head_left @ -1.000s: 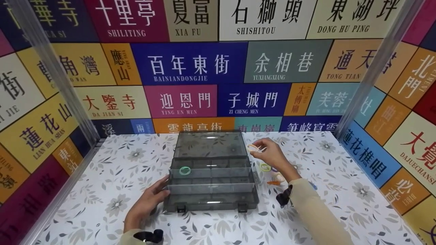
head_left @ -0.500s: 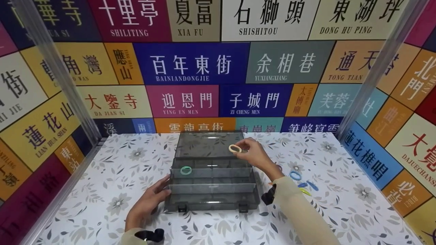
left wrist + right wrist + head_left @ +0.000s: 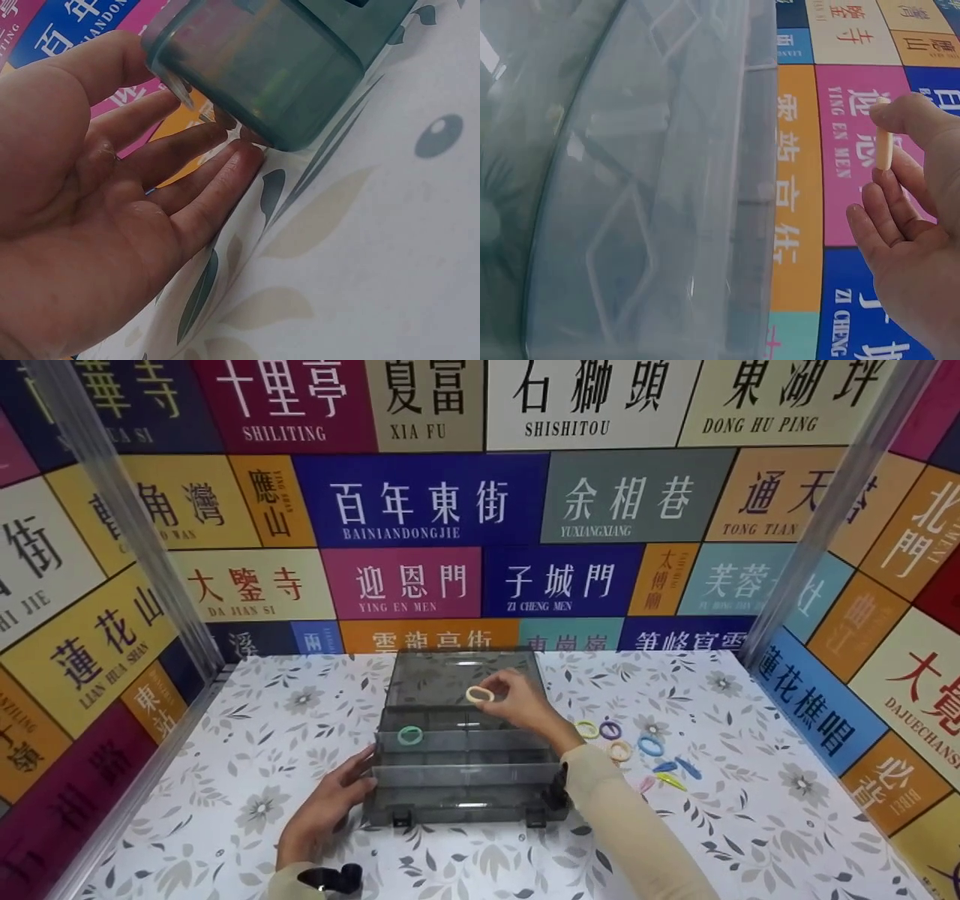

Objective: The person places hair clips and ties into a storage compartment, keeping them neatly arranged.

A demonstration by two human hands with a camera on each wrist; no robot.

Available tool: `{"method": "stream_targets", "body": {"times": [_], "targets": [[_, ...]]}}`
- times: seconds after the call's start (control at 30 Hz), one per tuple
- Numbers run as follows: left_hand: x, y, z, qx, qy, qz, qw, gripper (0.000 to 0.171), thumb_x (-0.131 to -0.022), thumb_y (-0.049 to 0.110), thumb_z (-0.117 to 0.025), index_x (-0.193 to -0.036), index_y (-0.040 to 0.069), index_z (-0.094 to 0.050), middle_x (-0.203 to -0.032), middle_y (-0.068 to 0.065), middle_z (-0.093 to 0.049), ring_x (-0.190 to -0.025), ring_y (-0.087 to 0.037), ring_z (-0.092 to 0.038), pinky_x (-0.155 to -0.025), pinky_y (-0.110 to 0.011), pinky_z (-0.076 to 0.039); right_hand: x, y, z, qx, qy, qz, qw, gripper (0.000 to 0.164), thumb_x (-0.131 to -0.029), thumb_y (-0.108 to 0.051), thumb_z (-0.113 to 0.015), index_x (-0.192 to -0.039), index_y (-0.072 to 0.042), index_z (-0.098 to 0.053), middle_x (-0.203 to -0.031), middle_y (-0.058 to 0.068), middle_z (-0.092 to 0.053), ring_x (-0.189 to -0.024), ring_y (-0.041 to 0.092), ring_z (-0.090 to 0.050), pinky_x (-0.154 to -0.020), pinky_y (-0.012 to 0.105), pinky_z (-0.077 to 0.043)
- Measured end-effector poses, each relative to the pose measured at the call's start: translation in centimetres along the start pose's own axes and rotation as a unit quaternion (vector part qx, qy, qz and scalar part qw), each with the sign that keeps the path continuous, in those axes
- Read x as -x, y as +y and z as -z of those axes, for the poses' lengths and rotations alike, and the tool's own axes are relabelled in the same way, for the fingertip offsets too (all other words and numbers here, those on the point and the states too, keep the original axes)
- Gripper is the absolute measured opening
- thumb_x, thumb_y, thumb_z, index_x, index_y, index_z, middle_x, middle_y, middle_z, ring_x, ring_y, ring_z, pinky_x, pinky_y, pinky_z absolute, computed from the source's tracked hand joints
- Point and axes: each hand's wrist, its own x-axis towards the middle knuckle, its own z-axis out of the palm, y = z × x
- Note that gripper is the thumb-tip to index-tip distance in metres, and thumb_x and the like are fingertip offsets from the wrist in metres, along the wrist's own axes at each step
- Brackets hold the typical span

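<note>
My right hand (image 3: 517,703) pinches a pale yellow hair tie (image 3: 885,146) between thumb and fingertips. It holds the tie up in front of the raised lid (image 3: 427,679) of a smoky see-through compartment box (image 3: 469,814). My left hand (image 3: 330,795) rests against the box's left side. In the left wrist view its fingers (image 3: 202,195) reach out fairly straight to the box's lower corner, with the thumb higher up by the wall. A green hair tie (image 3: 400,735) shows in the back left compartment.
Right of the box lie a blue hair tie (image 3: 642,751), a purple one (image 3: 619,730), a yellow-green one (image 3: 577,729) and a peach one (image 3: 611,752). Several hair clips (image 3: 670,781) in blue, yellow and pink lie nearby. Clear dividers (image 3: 420,774) split the box.
My right hand has carried the pale yellow hair tie leftward from beside the box to over its rear part. The left hand has stayed at the box's side.
</note>
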Motion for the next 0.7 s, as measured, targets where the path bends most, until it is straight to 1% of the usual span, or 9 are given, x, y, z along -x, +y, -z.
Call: {"method": "stream_targets", "body": {"times": [0.1,0.2,0.33,0.4,0.5,0.6,0.7], "targets": [[0.1,0.0,0.0,-0.003,-0.001,-0.004,1.0000,0.062,-0.100,0.013,-0.056,-0.158,0.017,-0.034,-0.162,-0.020,-0.034,-0.148,-0.040,-0.034,-0.120,-0.057,-0.034,-0.4,-0.3,-1.0,0.002,-0.015,0.004,1.000,0.029,-0.083,-0.015,-0.081,-0.108,-0.003,-0.071,-0.109,0.013,-0.064,-0.100,0.026,-0.064,-0.093,0.041,-0.056],[0.1,-0.1,0.0,-0.008,-0.008,-0.009,0.9999,0.062,-0.101,0.013,-0.055,-0.159,0.016,-0.032,-0.162,-0.021,-0.032,-0.148,-0.041,-0.033,-0.119,-0.058,-0.036,-0.8,-0.6,-1.9,0.008,-0.030,0.006,0.999,0.029,-0.084,-0.015,-0.081,-0.109,-0.005,-0.071,-0.109,0.011,-0.064,-0.100,0.025,-0.063,-0.094,0.042,-0.055],[0.0,-0.2,0.0,-0.012,-0.014,-0.013,0.9997,0.063,-0.101,0.013,-0.055,-0.159,0.015,-0.031,-0.162,-0.022,-0.031,-0.148,-0.042,-0.033,-0.118,-0.057,-0.037,-1.1,-0.8,-3.0,0.020,-0.047,0.003,0.999,0.027,-0.085,-0.019,-0.081,-0.108,-0.008,-0.072,-0.107,0.009,-0.065,-0.098,0.022,-0.062,-0.092,0.041,-0.055],[0.0,-0.2,0.0,-0.011,-0.010,-0.014,0.9998,0.062,-0.101,0.013,-0.056,-0.158,0.015,-0.032,-0.162,-0.022,-0.032,-0.148,-0.042,-0.035,-0.118,-0.057,-0.037,-1.2,-1.0,-3.5,0.027,-0.055,0.003,0.998,0.026,-0.085,-0.020,-0.080,-0.108,-0.009,-0.072,-0.107,0.009,-0.064,-0.096,0.021,-0.062,-0.089,0.040,-0.055],[0.0,-0.2,0.0,-0.013,-0.006,-0.011,0.9998,0.062,-0.101,0.013,-0.056,-0.158,0.016,-0.033,-0.161,-0.021,-0.033,-0.147,-0.042,-0.036,-0.118,-0.057,-0.037,-1.3,-1.2,-4.1,0.032,-0.065,-0.007,0.997,0.026,-0.087,-0.022,-0.079,-0.108,-0.009,-0.072,-0.107,0.009,-0.065,-0.094,0.020,-0.062,-0.087,0.040,-0.056],[0.0,-0.2,0.1,-0.014,0.001,-0.003,0.9999,0.062,-0.100,0.014,-0.057,-0.158,0.018,-0.035,-0.161,-0.020,-0.035,-0.147,-0.041,-0.037,-0.118,-0.057,-0.037,-1.6,-1.4,-4.7,0.030,-0.073,-0.023,0.997,0.026,-0.088,-0.022,-0.078,-0.109,-0.008,-0.072,-0.109,0.010,-0.066,-0.096,0.020,-0.063,-0.088,0.040,-0.056],[0.0,-0.1,0.0,-0.003,0.001,0.000,1.0000,0.062,-0.100,0.013,-0.057,-0.157,0.018,-0.035,-0.161,-0.020,-0.035,-0.147,-0.040,-0.037,-0.119,-0.057,-0.036,-1.8,-1.5,-5.2,0.021,-0.083,-0.040,0.996,0.026,-0.088,-0.019,-0.077,-0.110,-0.006,-0.071,-0.111,0.010,-0.065,-0.095,0.019,-0.062,-0.087,0.039,-0.056]]}}
